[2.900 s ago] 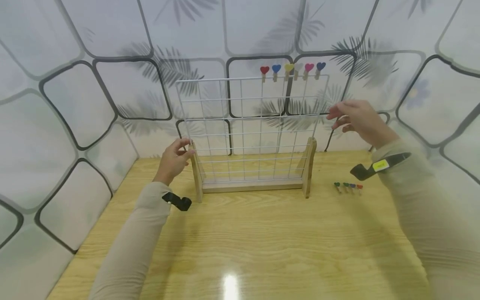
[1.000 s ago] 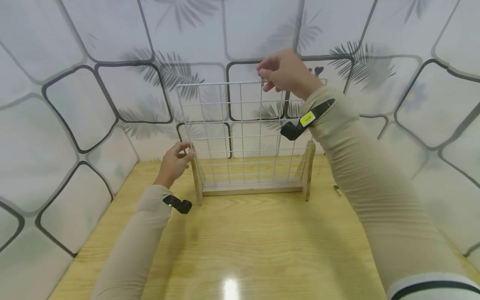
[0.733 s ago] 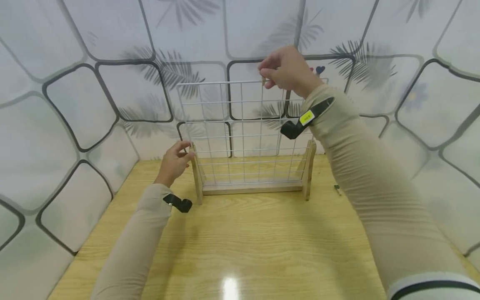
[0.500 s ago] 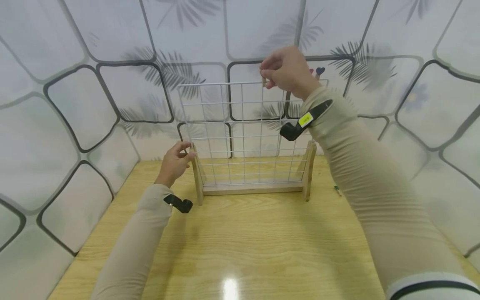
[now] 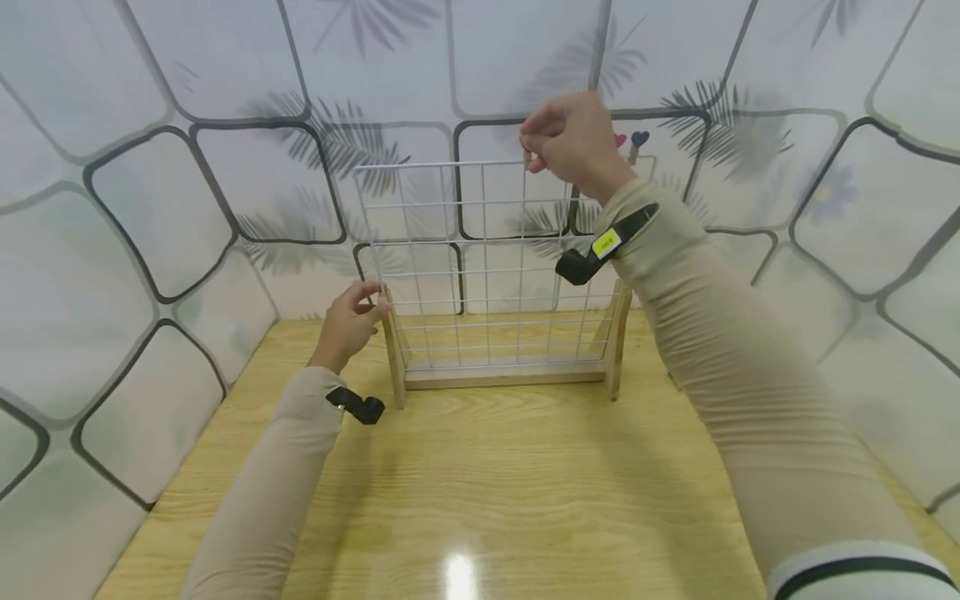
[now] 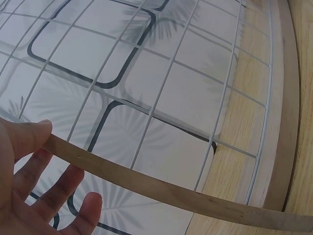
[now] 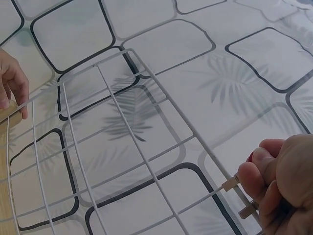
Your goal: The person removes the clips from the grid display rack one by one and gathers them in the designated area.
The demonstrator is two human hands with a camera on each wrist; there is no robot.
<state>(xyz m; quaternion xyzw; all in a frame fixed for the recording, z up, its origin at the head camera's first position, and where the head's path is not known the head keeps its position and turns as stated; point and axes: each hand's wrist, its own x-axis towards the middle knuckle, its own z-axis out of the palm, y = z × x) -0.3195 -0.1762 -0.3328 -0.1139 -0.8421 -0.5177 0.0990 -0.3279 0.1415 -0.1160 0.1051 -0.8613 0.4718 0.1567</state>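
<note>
A white wire grid [image 5: 487,242] stands upright in a wooden stand [image 5: 506,379] on the table. At the stand's left upright [image 5: 392,350], my left hand [image 5: 347,325] grips the top, thumb on one face and fingers on the other in the left wrist view. My right hand [image 5: 573,142] pinches a small wooden clothespin [image 7: 231,183] on the grid's top wire; a bit of its red heart [image 7: 250,157] shows between the fingertips. Another clothespin [image 7: 248,209] sits beside it. Farther right, pink [image 5: 620,140] and dark blue [image 5: 640,139] heart clothespins show; those between are hidden behind my hand.
The wood-grain table [image 5: 480,475] runs in front of the stand. A patterned wall [image 5: 405,75] rises close behind the grid. My right sleeve [image 5: 720,325] covers most of the table's right side, where the edge of a small clip peeks out.
My right hand has come left from beside the grid's right edge to the red heart clothespin on the top wire, and has barely shifted in the last second. The left hand has stayed put.
</note>
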